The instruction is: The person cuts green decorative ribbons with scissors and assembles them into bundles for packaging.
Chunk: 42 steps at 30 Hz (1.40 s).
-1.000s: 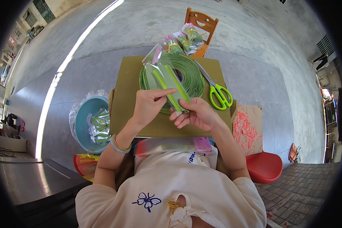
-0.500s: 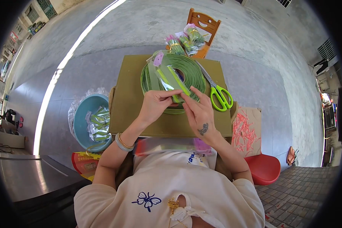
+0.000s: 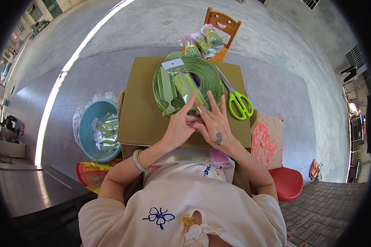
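A clear plastic bag [image 3: 188,88] with a white hang-hole header and bright green strips inside tilts above a large roll of green ribbon [image 3: 212,78]. My left hand [image 3: 180,128] pinches the bag's near end, with the index finger stretched along it. Beside it, my right hand [image 3: 215,126] meets the same end, thumb and a finger closed in and the other fingers spread. The fingertips partly hide the bag's edge. Scissors [image 3: 239,106] with lime-green handles lie right of the roll. A stack of flat clear bags with pink headers [image 3: 219,158] rests at my lap.
The olive-green table [image 3: 138,111] carries the roll. At left stands a blue basin [image 3: 86,131] holding filled bags. Bundled packets [image 3: 208,43] sit on a wooden chair [image 3: 231,31] ahead. At right are pink strips [image 3: 264,142] on cardboard and a red seat [image 3: 285,185].
Both hands have come nearer my body and lower on the table. The bag's header has tilted and now looks white rather than pink. My right fingers are spread wider.
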Motion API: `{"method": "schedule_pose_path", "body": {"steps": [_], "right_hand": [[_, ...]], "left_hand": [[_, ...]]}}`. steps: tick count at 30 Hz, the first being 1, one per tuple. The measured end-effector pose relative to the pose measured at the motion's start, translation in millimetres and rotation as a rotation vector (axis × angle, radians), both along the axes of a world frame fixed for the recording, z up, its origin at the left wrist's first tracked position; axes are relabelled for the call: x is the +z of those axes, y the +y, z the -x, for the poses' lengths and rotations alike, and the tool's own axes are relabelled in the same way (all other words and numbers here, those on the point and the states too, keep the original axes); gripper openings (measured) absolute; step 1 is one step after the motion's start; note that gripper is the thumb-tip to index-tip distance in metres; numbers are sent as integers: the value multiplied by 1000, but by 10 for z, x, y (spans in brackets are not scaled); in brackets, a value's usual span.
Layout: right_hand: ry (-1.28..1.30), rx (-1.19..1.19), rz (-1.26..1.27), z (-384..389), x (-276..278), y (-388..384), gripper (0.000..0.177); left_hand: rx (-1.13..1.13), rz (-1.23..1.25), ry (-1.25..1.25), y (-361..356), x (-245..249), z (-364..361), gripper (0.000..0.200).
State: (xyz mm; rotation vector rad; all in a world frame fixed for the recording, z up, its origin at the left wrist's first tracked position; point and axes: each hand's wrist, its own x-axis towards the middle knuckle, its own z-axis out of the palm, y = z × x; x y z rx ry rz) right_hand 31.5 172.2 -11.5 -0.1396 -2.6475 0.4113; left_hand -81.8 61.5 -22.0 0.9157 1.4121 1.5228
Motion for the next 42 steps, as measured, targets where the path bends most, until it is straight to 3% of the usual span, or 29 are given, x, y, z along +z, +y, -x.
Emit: {"method": "schedule_pose_path", "body": {"steps": [3, 9, 15, 18, 21, 27, 30, 42], "right_hand": [[-70, 16, -27, 71, -89, 15, 72], [-90, -7, -113, 153, -87, -19, 84], [-148, 6, -120, 119, -7, -56, 86], [-188, -4, -139, 184, -57, -17, 84], [-82, -14, -96, 242, -76, -49, 82], [86, -47, -260, -50, 63, -52, 41], [200, -91, -24, -111, 30, 39, 22], [130, -44, 53, 93, 80, -70, 9]], "left_hand": [[70, -63, 99, 16, -127, 5, 85], [75, -94, 55, 2, -179, 89, 85], [11, 26, 81, -23, -87, 68, 91], [38, -41, 119, 1, -173, 88, 89], [54, -67, 6, -2, -191, 136, 88], [144, 29, -228, -19, 64, 194, 84], [144, 38, -294, -61, 209, 170, 82], [173, 83, -159, -86, 167, 153, 80]]}}
